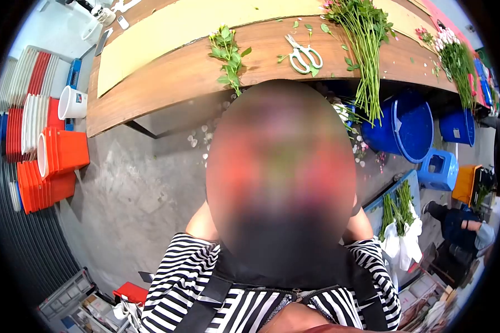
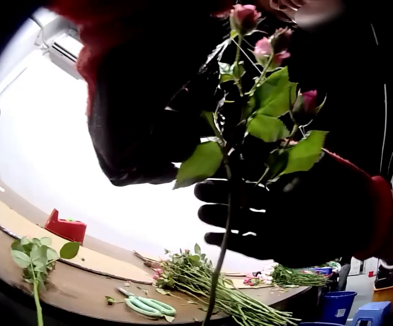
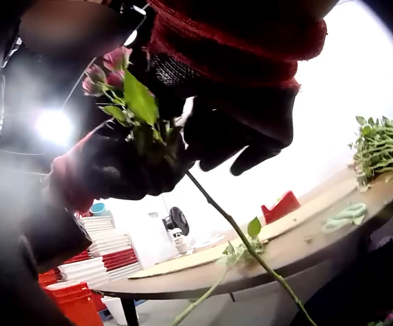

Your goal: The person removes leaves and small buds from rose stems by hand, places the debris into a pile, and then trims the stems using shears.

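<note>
Both hands wear black gloves with red cuffs; a blurred patch hides them in the head view. In the right wrist view my left hand (image 3: 125, 168) grips a rose stem (image 3: 234, 224) just below its leaves. The stem carries small pink roses (image 2: 245, 19) and green leaves (image 2: 270, 95), and its bare lower part slants down over the table. My right hand (image 2: 291, 214) is beside the leaves, its fingers spread and fairly straight behind the stem in the left wrist view. Its thumb is hidden by the leaves.
On the wooden table (image 1: 166, 77) lie a leafy cut stem (image 1: 226, 54), green-handled scissors (image 1: 303, 55) and a bundle of rose stems (image 1: 366, 61). Blue buckets (image 1: 414, 125) stand below at right. Orange crates (image 1: 66, 152) are stacked at left. Petals litter the floor.
</note>
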Demonstrator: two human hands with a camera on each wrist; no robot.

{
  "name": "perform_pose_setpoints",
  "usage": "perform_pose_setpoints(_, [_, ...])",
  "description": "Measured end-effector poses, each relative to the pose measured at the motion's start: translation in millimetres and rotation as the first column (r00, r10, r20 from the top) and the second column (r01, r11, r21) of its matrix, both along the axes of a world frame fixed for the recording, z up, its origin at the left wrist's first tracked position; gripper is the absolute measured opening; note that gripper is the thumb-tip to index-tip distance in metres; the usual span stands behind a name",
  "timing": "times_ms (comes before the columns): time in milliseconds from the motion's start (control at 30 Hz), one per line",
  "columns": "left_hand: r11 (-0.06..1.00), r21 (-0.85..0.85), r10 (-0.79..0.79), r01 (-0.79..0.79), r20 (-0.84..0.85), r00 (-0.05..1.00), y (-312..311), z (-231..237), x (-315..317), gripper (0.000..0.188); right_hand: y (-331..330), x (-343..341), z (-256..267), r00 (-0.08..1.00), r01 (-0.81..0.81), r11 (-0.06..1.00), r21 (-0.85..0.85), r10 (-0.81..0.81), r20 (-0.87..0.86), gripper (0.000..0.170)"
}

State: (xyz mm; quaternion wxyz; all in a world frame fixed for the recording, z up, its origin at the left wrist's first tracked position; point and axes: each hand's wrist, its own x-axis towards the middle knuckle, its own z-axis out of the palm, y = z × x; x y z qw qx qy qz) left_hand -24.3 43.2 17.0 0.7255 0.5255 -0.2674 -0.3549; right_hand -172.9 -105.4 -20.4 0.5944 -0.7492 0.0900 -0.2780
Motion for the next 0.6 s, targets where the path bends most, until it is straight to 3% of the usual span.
perform_pose_setpoints(67, [0.997, -0.042, 0.048, -0.057, -0.190, 0.981, -6.6, 21.9, -16.5, 0.036, 1.9, 0.6, 37.6, 0.985, 0.162, 0.982, -0.099, -0.167, -0.037, 0.055])
perform_pose_setpoints(100, [0.997, -0.030, 0.059, -0.065, -0.162, 0.985, -9.1, 25.4, -16.0, 0.034, 3.6, 0.7, 61.3, 0.971, 0.216, 0.967, -0.134, -0.228, -0.078, 0.057])
perform_pose_setpoints(133, [0.996, 0.069, 0.056, -0.059, 0.043, 0.998, -11.1, 18.5, -11.5, 0.025, 5.5, 2.8, 71.0, 0.970, 0.224, 0.959, -0.171, -0.236, -0.051, 0.056])
perform_pose_setpoints(267, [0.977, 0.091, 0.127, -0.191, 0.464, 0.876, -12.7, 21.8, -19.5, 0.030, 14.5, 11.3, 91.9, 0.953, 0.277, 0.880, -0.386, -0.304, -0.009, 0.047])
perform_pose_setpoints(333, [0.963, 0.091, 0.197, -0.254, 0.408, 0.891, -16.2, 15.9, -25.4, 0.032, 13.8, 13.8, 84.2, 0.943, 0.311, 0.855, -0.416, -0.331, 0.023, 0.042])
perform_pose_setpoints(467, [0.957, 0.067, 0.238, -0.284, 0.384, 0.892, -17.6, 18.0, -29.3, 0.026, 18.5, 17.3, 74.6, 0.944, 0.328, 0.916, -0.230, -0.326, 0.049, 0.037])
perform_pose_setpoints(533, [0.975, 0.037, 0.194, -0.221, 0.357, 0.914, -17.1, 19.7, -27.2, 0.023, 20.8, 15.4, 71.1, 0.960, 0.277, 0.952, 0.133, -0.281, 0.017, 0.036])
perform_pose_setpoints(600, [0.994, 0.040, 0.101, -0.104, 0.070, 0.992, -13.7, 22.9, -24.5, 0.023, 18.8, 14.5, 66.1, 0.964, 0.243, 0.888, 0.391, -0.267, 0.006, 0.036])
